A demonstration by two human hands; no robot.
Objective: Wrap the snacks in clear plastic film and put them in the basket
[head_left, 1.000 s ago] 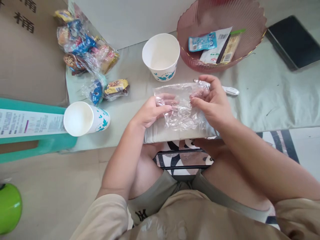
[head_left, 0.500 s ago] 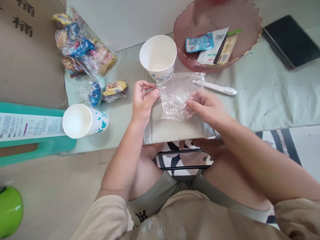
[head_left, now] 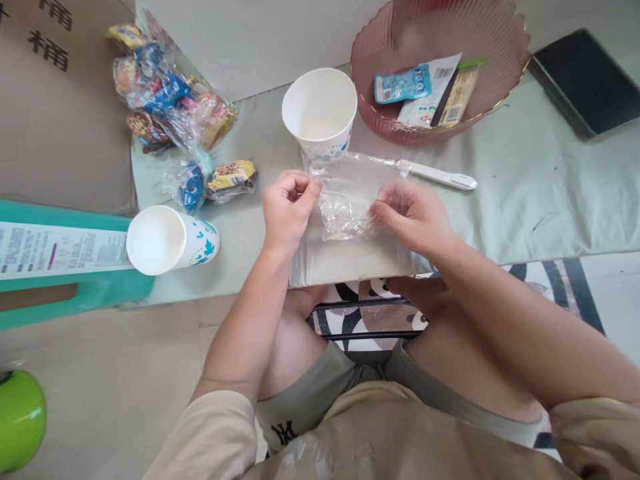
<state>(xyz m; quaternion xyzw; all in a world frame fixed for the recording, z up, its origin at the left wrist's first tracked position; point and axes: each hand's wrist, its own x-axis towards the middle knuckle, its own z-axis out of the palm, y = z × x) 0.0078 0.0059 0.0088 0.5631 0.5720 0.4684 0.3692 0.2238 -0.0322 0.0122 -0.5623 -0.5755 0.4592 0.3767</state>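
Over the table (head_left: 530, 213), the two hands face each other, apart. The left hand (head_left: 291, 207) presses its thumb against curled fingers; the right hand (head_left: 410, 212), slightly blurred, pinches too. Both forearms (head_left: 245, 313) angle inward across the table's near edge, wrists nearly straight.

Clear plastic film (head_left: 345, 217) is pinched at its left side by the left hand (head_left: 290, 207) and at its right side by the right hand (head_left: 417, 213), over a pale cloth (head_left: 550, 213). Just beyond the film, a white paper cup (head_left: 320, 110) is seen; beyond and to the film's right, packets (head_left: 404, 85) are contained in a pink ribbed bowl (head_left: 440, 33). A slim white tool (head_left: 443, 175) is laid at the film's far right corner. Left of the film, wrapped snacks (head_left: 170, 100) and a second cup (head_left: 200, 241) are shown.
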